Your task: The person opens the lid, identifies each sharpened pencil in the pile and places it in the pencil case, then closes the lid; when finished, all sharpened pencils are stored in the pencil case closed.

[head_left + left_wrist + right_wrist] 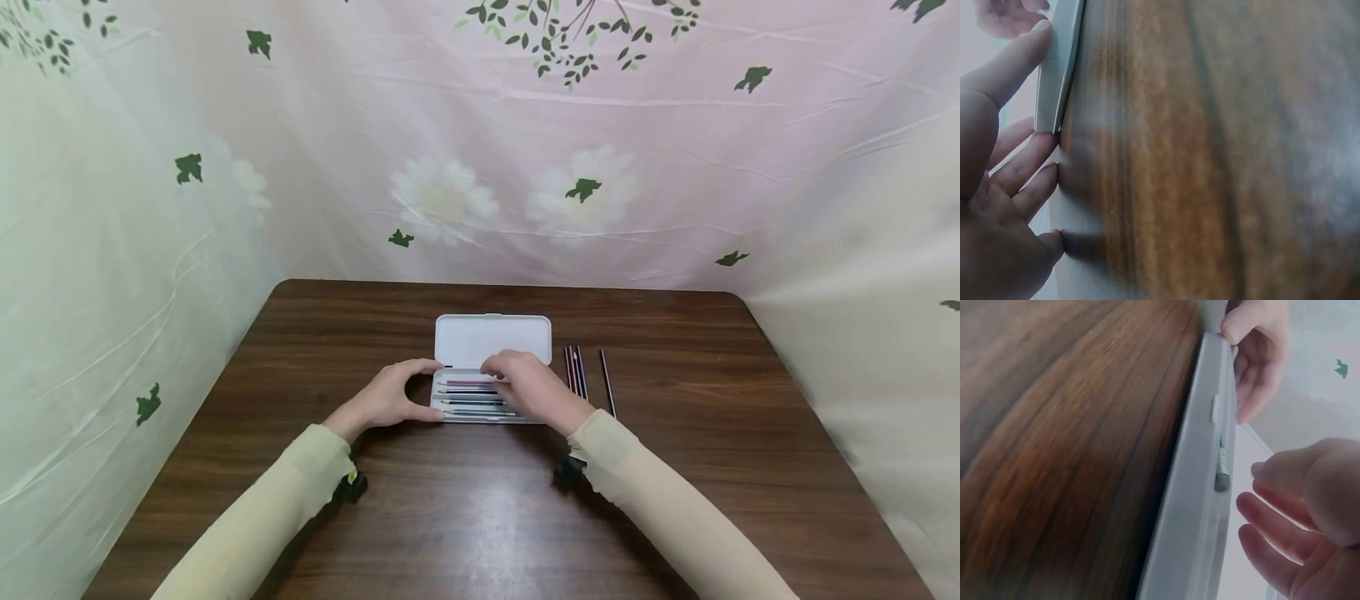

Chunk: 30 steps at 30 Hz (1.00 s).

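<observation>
A white pencil case [492, 340] lies on the table with its lid tipped back. Several pencils [474, 402] lie lengthwise in its tray. My left hand [386, 396] holds the case's left end, thumb at the front corner and fingers toward the hinge side. Over the right part of the tray hovers my right hand [534, 387], its fingers loosely bent and hiding the pencils' right ends. In the right wrist view those fingers [1279, 519] are spread apart, with nothing visible between them. A dark pencil end with a metal band [1222, 481] shows at the case's front wall.
To the right of the case lie several dark pencils [575, 371] close together, and one more pencil [607, 382] lies apart from them. The brown wood-grain table [712, 433] surrounds everything. A patterned cloth [495, 200] hangs behind and at both sides.
</observation>
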{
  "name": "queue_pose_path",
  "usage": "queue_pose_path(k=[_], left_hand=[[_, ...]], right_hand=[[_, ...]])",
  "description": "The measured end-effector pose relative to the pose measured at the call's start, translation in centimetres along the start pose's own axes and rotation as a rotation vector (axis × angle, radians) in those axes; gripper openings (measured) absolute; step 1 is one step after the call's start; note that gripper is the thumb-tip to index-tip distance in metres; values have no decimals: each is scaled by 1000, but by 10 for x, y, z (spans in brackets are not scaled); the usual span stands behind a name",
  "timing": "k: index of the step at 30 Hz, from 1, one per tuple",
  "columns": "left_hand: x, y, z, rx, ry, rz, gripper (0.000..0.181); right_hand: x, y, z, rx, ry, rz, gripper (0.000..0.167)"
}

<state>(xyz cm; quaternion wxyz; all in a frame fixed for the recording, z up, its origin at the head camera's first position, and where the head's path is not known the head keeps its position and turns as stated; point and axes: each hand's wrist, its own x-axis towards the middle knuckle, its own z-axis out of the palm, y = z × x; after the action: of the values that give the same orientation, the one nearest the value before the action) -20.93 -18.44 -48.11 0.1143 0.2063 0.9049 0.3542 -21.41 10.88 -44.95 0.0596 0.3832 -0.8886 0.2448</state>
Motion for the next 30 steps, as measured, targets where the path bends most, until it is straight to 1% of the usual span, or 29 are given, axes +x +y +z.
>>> queue_pose_path(k=[4,8,13,17,21,24,30], left_hand=[[0,1,0,11,-1,0,86],[-2,2,-1,17,2,-2,86],[-1,3,-1,14,5,8,85],[-1,3,0,4,6,9,84],[-1,3,0,2,7,5,84],[-1,3,0,4,7,2,84],[0,3,0,-1,3,7,84]], right_hand=[[-15,6,-10,22,55,34,20],[-35,16,-24,37,104,78,19],[-62,34,-37,15,168,124,18],[-80,48,-43,23,170,187,17],[-92,58,-46,39,155,247,16],[-98,63,-46,36,141,276,16],[-102,66,-46,47,108,301,17]])
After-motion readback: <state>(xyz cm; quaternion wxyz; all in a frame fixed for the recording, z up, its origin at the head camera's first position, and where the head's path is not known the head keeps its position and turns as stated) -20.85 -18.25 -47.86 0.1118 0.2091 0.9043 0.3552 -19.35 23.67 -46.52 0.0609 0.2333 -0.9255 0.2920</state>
